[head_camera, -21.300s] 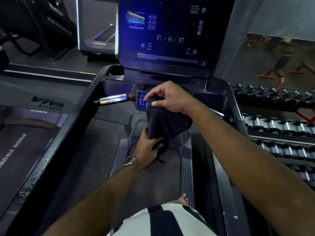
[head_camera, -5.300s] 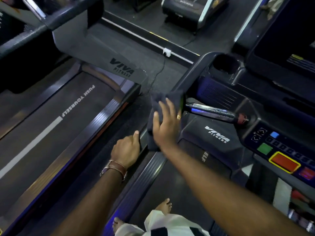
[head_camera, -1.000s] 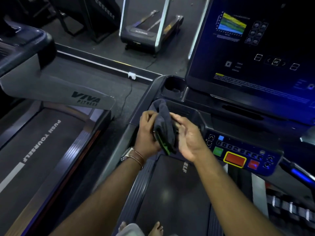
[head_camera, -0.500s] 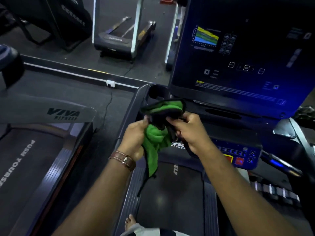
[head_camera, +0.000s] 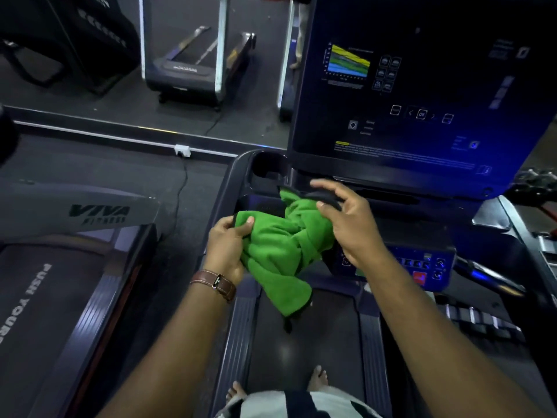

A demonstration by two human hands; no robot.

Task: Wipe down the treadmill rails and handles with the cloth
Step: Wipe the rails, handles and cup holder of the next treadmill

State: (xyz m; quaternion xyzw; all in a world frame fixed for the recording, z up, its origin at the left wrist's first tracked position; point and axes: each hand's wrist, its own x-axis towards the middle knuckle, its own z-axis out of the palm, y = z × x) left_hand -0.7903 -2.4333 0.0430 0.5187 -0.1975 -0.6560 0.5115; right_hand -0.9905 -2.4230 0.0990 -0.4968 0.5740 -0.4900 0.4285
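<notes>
- Head view, looking down: a soft green microfibre cloth with a dark reverse side (head_camera: 280,251) is held in the air between both hands, above the front end of the black running belt (head_camera: 304,351) and just before the treadmill console.
- The left hand (head_camera: 226,251) grips the left edge of the cloth; the thumb lies on the green face and the other fingers are curled behind it. A brown leather watch strap (head_camera: 215,283) is on this wrist.
- The right hand (head_camera: 349,227) holds the upper right part of the cloth, where the dark side folds over; the thumb presses on the dark fold, while the fingers (head_camera: 324,185) are only half bent and spread above it.
- The lower corner of the cloth hangs loose over the belt.
- Behind the hands stands the large dark display screen (head_camera: 422,95) with a small coloured graph, and below it the blue button panel (head_camera: 422,267), partly hidden by the right forearm.
- The black left side rail (head_camera: 224,188) curves around a round cup holder (head_camera: 268,164).
- At the left is a neighbouring grey treadmill with the words VIVA FITNESS (head_camera: 99,214).
- Bare toes (head_camera: 318,378) show on the belt at the bottom.
</notes>
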